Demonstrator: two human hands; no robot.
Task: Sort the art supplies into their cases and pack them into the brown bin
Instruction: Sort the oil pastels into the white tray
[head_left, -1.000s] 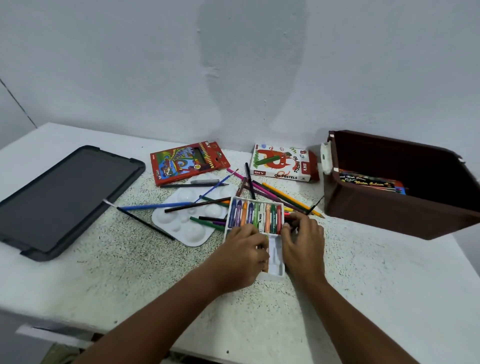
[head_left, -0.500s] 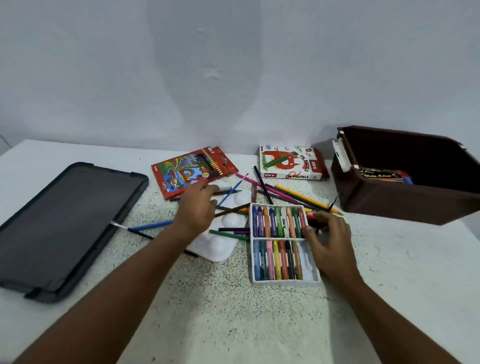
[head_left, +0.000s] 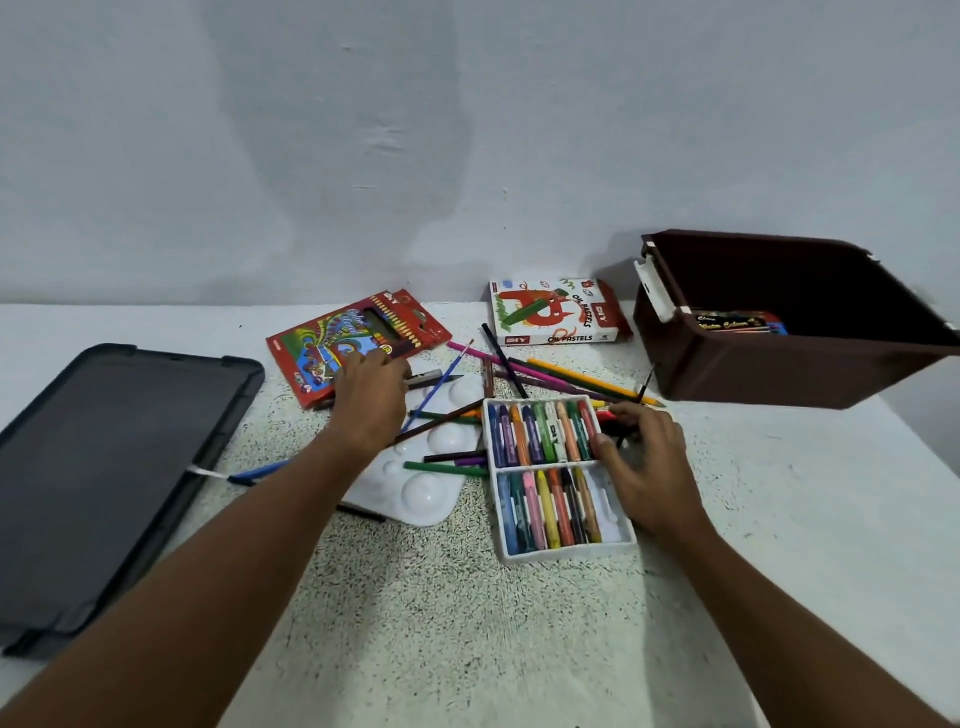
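- Left hand (head_left: 370, 395) is lying palm-down, fingers relaxed, touching the colour pencil box (head_left: 353, 345).
- Right hand (head_left: 647, 467) is curling fingers against the pastel tray (head_left: 556, 475), to its left.
- Brown bin (head_left: 779, 364) is standing beyond the right hand.

pastel tray (head_left: 558, 548): open, nearly full | brown bin (head_left: 769, 374): right, open

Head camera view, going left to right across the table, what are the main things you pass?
Dark grey lid → red colour pencil box → white paint palette → white pastel tray → brown bin. The Oil Pastels box and loose pencils overlap these spans, so they are left out.
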